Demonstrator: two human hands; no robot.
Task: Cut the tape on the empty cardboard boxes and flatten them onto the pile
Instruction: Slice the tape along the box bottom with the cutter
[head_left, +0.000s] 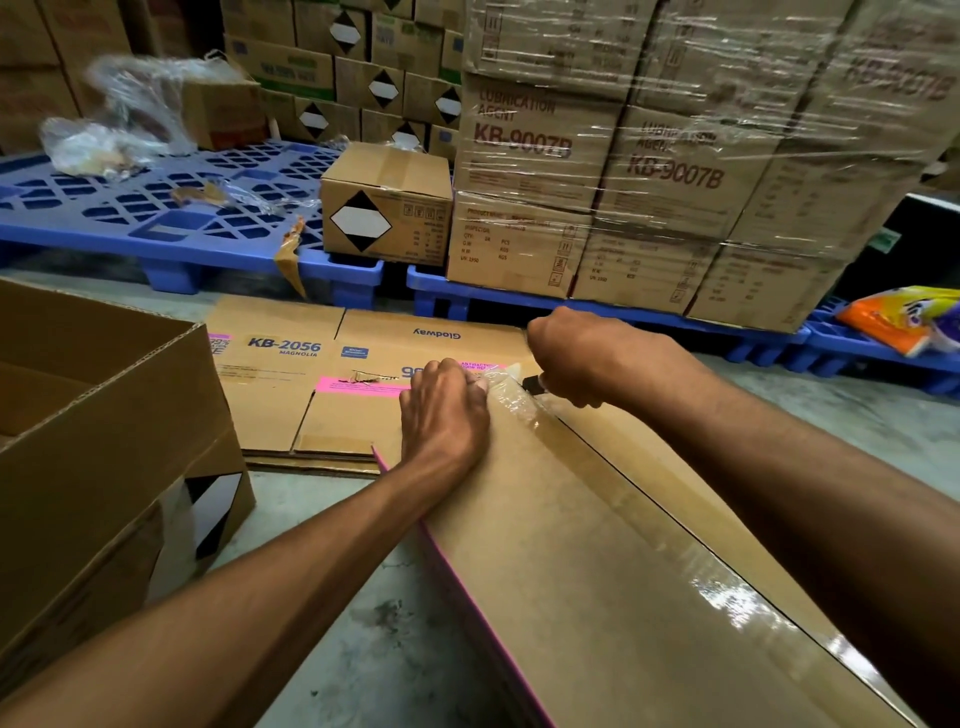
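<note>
A person leans over a long brown cardboard box with a pink edge (597, 561), which stretches from under both forearms away toward the hands; a strip of clear glossy tape (613, 499) runs along its top seam, with a dark slit showing beside it. The left hand (447, 415) lies knuckles up on the far end of the box, fingers curled over the crinkled end of the tape. The right hand (587, 353), just beside it and across the seam, is closed in a fist around a small dark knife (535, 385); only the tip shows, at the tape's far end. Just beyond the left hand, flattened brown cartons printed KB-2056 (291, 374) lie stacked on the grey concrete floor (395, 623). Off to the left of the left arm stands an open brown cardboard box with a black-and-white diamond label (119, 457). Beyond both hands sit blue plastic pallets (156, 208); past the right hand, one carries stacked cartons wrapped in clear film (675, 156).
</note>
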